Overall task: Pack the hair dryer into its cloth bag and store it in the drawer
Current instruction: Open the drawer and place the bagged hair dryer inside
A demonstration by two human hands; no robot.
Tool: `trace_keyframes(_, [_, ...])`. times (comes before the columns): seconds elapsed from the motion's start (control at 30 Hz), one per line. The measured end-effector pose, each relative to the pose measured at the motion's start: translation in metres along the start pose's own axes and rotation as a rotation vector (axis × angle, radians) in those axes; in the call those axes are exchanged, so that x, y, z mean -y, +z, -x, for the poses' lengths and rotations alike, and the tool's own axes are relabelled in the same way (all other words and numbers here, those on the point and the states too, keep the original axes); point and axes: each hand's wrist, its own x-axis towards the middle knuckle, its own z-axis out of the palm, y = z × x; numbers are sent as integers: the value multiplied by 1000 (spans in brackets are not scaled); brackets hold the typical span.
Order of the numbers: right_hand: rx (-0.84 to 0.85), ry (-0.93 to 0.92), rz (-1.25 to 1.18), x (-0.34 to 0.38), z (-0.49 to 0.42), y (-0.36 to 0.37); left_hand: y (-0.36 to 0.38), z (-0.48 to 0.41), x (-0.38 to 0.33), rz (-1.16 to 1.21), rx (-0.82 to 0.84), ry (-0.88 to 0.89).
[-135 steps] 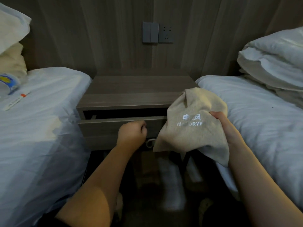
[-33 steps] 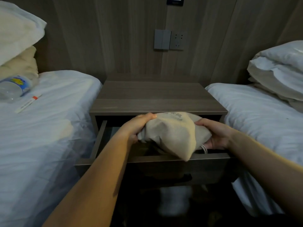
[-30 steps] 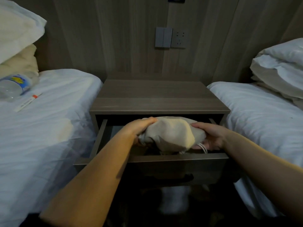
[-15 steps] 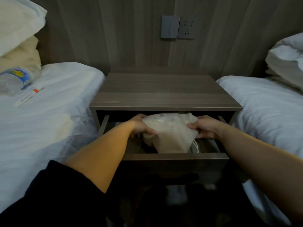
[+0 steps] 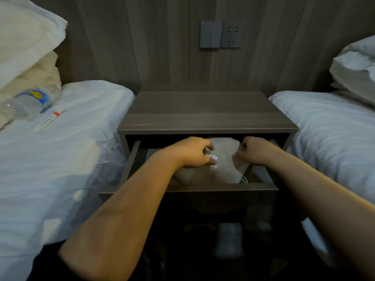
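Head view: both hands pinch the bag (image 5: 223,159) from above, the left hand (image 5: 194,152) curled onto its left side by the white lettering, the right hand (image 5: 256,152) clenched on its right edge. The bag sits inside the open drawer (image 5: 203,189) of the nightstand (image 5: 205,112), between two beds; a bottle (image 5: 30,102) lies on the left bed (image 5: 60,155)

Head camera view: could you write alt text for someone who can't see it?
Two bare hands, left hand and right hand, press a beige cloth bag into the open drawer of a wooden nightstand standing between two white beds. A water bottle lies on the left bed.
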Motion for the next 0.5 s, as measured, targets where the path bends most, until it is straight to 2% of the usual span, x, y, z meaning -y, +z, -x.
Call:
trace_keyframes(0.07, [-54,-107,-184,1,25,-2,-5,21,-15,65,61,54])
trace_keyframes(0.13, [-30,-223,-263,-1,56,-2,-1,37,-23,48,46,106])
trace_keyframes(0.27, [245,-427,-105,-8,104,-9,15,57,-23,-28,-32,185])
trace_keyframes(0.33, [207,-410,-64,-10,109,-7,21,59,-19,-90,-44,205])
trace_keyframes(0.5, [15,-324,-51,-6,103,10,28,53,-12,-73,-134,194])
